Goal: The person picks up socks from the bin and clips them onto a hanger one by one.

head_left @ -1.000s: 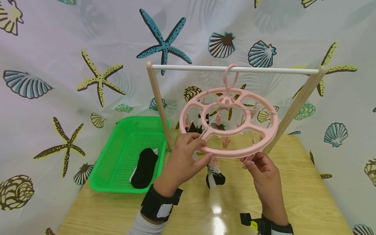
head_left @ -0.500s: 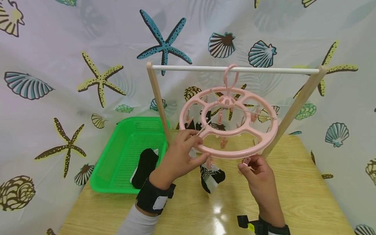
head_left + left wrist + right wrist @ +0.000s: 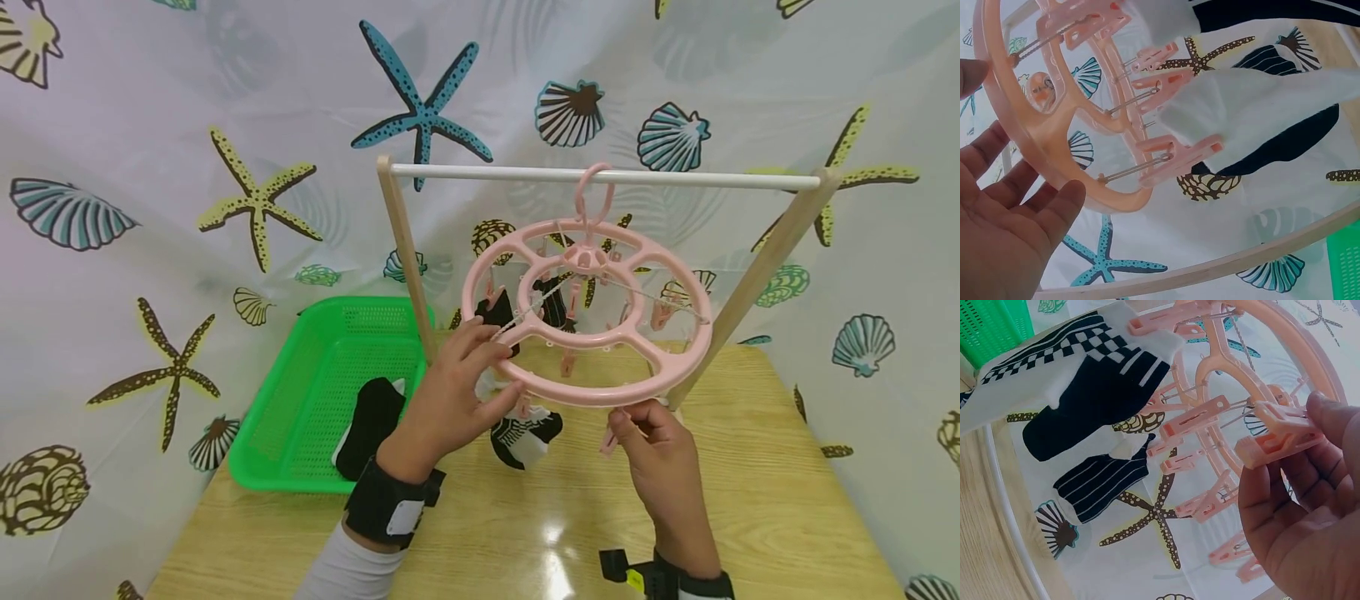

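A round pink clip hanger [image 3: 600, 396] hangs by its hook from a white bar. My left hand [image 3: 457, 392] holds its near left rim, fingers above and thumb at the lower edge. At the near right, under the rim, my right hand [image 3: 660, 450] pinches a pink clothespin [image 3: 1275, 434] between thumb and fingers, with no sock in it. A black-and-white checked sock [image 3: 1094, 394] hangs from a clip on the front left. Behind it, a striped black sock [image 3: 1104, 487] and a white-and-black sock [image 3: 1254, 112] hang from other clips.
The white bar [image 3: 487, 172] rests on wooden posts at left and right. On the wooden table [image 3: 780, 467], a green basket [image 3: 258, 450] stands to the left, with a black sock [image 3: 371, 425] inside. A shell-patterned cloth [image 3: 300, 83] covers the back.
The hanger has turned a little, and the checked sock has swung left. My right hand has shifted slightly left, the clothespin now pointing downward. The left hand stays at the rim.
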`<state>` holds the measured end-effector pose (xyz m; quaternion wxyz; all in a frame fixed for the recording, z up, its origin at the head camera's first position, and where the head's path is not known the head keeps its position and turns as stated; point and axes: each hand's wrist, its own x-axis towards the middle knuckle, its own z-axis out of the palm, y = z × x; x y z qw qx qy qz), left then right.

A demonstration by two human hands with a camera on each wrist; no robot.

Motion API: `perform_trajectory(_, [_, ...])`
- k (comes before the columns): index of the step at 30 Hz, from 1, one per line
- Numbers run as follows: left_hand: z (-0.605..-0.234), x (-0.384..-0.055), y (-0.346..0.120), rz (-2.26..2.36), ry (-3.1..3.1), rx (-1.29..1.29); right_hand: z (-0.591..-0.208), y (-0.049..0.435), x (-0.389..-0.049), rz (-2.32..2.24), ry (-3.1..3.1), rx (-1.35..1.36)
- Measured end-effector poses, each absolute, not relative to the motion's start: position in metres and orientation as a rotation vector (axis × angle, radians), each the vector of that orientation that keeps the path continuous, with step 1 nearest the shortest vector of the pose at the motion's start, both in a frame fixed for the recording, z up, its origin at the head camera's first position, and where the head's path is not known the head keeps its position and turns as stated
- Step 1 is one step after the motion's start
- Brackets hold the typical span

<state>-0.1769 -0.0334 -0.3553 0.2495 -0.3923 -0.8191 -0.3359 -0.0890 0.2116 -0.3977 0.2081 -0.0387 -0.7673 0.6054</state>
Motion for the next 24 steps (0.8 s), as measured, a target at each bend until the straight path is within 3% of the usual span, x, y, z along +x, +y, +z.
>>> perform_trajectory(13, [-0.379,-0.179,-0.065,-1.198,-2.198,-0.718,-0.401,0.209,-0.087,1.711,-2.1,-0.024])
perform_trajectory(24, [-0.437,-0.26,-0.146,-1.005,-2.698,-0.161,-0.403,0.207,-0.087,1.85,-1.996,0.087])
